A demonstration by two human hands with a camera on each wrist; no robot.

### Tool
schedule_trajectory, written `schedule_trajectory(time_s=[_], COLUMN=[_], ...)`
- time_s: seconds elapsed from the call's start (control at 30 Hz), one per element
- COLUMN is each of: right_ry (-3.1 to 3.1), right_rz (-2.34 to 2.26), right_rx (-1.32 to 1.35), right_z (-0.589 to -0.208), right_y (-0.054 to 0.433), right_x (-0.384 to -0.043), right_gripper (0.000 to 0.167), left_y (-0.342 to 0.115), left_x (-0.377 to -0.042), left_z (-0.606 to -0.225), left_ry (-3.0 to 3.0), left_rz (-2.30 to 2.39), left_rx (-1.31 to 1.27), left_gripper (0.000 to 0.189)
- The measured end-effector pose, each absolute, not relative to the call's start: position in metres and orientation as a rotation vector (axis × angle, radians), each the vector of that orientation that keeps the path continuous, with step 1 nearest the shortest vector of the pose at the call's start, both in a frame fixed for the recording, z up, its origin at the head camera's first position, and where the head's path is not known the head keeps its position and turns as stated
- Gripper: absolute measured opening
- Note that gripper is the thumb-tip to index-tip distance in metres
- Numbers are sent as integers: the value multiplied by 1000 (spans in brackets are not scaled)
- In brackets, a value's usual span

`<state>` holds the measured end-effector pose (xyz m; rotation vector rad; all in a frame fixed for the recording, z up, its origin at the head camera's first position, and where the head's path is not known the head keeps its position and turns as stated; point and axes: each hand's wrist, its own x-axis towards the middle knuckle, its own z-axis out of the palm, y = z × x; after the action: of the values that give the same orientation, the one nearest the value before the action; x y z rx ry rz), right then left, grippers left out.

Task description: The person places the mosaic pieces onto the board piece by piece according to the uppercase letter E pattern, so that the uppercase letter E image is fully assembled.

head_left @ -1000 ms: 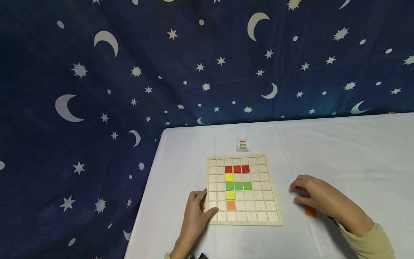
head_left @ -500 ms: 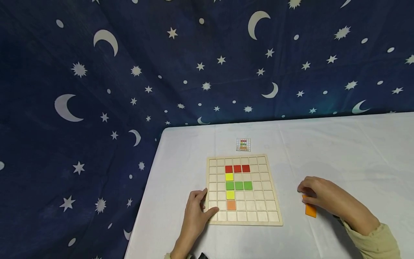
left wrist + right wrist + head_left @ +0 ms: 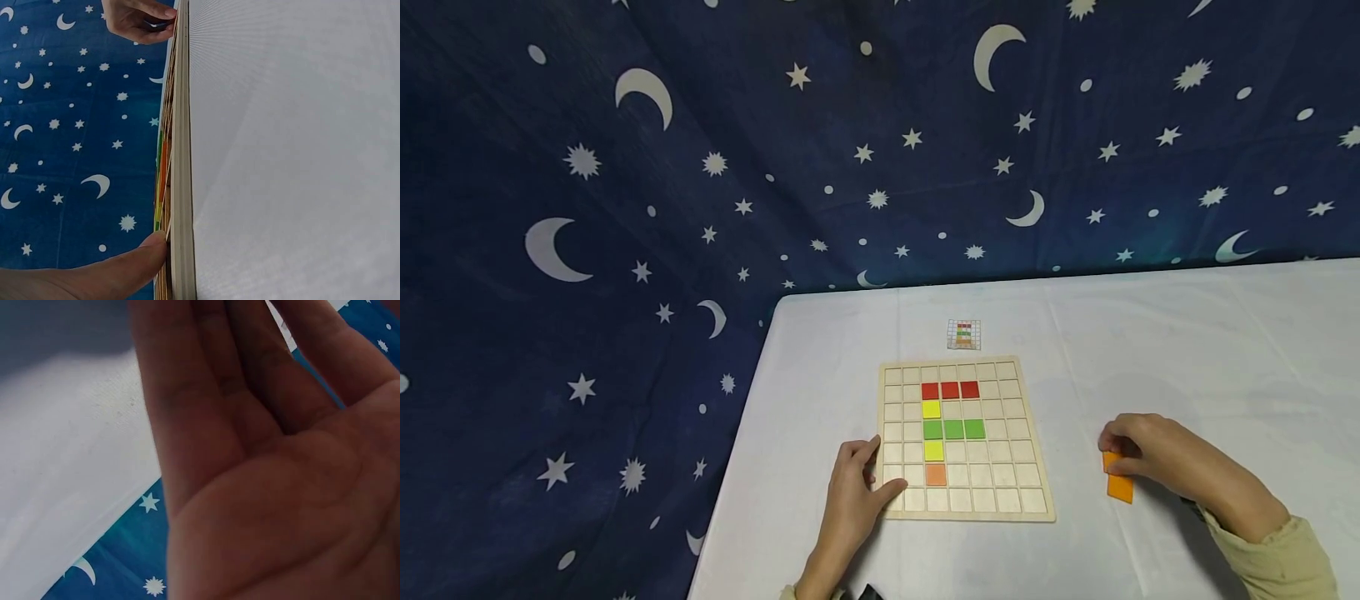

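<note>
In the head view my left hand [image 3: 853, 487] holds the lower left edge of a wooden grid board [image 3: 996, 502], thumb on top and fingers at the side. The left wrist view shows the thumb [image 3: 134, 269] along the board's edge. To the right of the board, my right hand [image 3: 1157, 446] pinches an orange square tile [image 3: 1110, 461] between thumb and fingers, low over the table. Just below it lies another orange tile [image 3: 1120, 489], partly overlapped in view. Only the palm [image 3: 281, 500] and finger bases show in the right wrist view, and the tile is hidden there.
On the board sit three red tiles [image 3: 950, 390], two yellow tiles [image 3: 932, 409], three green tiles [image 3: 953, 429] and one orange tile [image 3: 936, 475]. A small printed pattern card [image 3: 964, 334] lies behind it. A dark blue star-patterned curtain [image 3: 820, 167] borders the white table [image 3: 1187, 350].
My right hand has moved slightly right and its fingers have come down onto an orange tile, uncovering more of both orange tiles. The left hand and the board have stayed in place.
</note>
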<state>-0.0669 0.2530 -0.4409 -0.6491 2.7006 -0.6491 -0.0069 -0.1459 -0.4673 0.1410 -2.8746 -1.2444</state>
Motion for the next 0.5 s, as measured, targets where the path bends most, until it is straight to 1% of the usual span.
schedule_trajectory(time_s=[0.33,0.5], right_ry=[2682,2671], right_rz=[-725,-778], right_rx=[-657,-715], right_z=[-443,-441], right_y=[256,254], right_x=[-68,-69], right_gripper=[24,23], left_y=[-146,-146], left_x=[-7,-7], left_z=[-468,-468], left_ry=[-2878,-2878], left_rz=[-1227,-1221], left_rx=[143,140], left_gripper=[70,70])
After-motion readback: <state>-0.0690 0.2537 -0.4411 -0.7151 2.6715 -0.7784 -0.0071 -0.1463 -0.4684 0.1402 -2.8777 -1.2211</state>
